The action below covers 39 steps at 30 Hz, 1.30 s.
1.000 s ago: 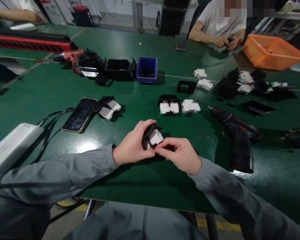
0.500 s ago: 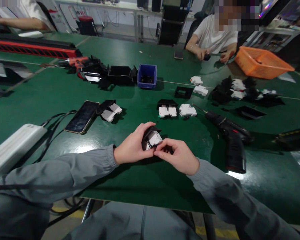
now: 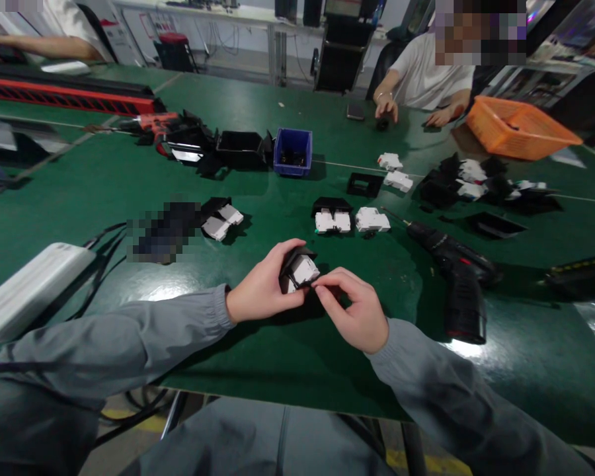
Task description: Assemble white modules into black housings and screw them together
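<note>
My left hand (image 3: 264,285) is closed round a white circuit breaker (image 3: 305,270) set in a black plastic housing (image 3: 288,262), held tilted just above the green table. Thumb and forefinger of my right hand (image 3: 356,305) are pinched together at the lower right edge of this piece; whatever they hold there is too small to make out. Beyond my hands stands a similar white-and-black assembly (image 3: 332,218), with a loose white breaker (image 3: 372,219) to its right. Another such assembly (image 3: 222,219) lies to the left.
A black cordless screwdriver (image 3: 451,264) lies on the right. Farther back are a blue bin (image 3: 292,153), a black bin (image 3: 238,147), a red drill (image 3: 158,124) and an orange basket (image 3: 523,129). A white power strip (image 3: 34,291) sits left. Two other people sit across the table.
My right hand has drawn slightly right, and its fingers are now pinched at the edge of the piece. My left hand keeps its hold. The person opposite has moved a hand with a dark object left.
</note>
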Each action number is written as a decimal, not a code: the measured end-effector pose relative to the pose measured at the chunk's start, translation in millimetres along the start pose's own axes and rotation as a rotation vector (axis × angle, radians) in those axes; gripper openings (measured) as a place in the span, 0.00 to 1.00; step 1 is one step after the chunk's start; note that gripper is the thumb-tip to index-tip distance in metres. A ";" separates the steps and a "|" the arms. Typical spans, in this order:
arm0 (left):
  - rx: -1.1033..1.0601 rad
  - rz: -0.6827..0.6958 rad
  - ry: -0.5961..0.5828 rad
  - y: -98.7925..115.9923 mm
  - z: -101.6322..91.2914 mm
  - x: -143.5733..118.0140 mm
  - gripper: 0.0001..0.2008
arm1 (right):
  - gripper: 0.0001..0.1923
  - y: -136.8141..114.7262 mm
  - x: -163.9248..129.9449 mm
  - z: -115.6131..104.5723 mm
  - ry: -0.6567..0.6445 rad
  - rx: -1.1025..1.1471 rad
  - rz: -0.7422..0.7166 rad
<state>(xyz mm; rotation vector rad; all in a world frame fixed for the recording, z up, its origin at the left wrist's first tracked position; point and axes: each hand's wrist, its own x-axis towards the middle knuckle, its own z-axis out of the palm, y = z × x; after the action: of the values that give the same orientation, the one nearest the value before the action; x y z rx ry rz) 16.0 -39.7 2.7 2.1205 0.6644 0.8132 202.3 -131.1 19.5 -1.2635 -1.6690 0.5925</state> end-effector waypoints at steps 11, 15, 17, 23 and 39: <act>0.009 0.002 -0.027 -1.0 -0.8 0.0 0.41 | 0.04 0.0 2.4 2.5 -0.021 0.135 0.018; 0.066 0.011 -0.070 2.0 -2.0 -1.7 0.42 | 0.03 -2.8 2.3 2.8 -0.038 0.161 0.098; 0.081 0.019 -0.087 3.0 -2.3 -2.1 0.42 | 0.02 -5.2 1.9 2.5 -0.050 0.163 0.135; 0.079 0.016 -0.067 3.1 -2.7 -1.9 0.41 | 0.03 -9.0 1.5 3.7 -0.045 0.155 0.165; 0.141 -0.006 -0.114 6.1 -3.7 -3.5 0.42 | 0.12 -3.9 -0.3 11.0 -0.100 0.334 0.475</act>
<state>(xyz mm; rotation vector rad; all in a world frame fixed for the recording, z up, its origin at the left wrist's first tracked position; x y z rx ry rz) 12.1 -43.9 8.3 2.2714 0.6845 0.6528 190.8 -131.2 17.6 -1.3992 -1.2741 1.1843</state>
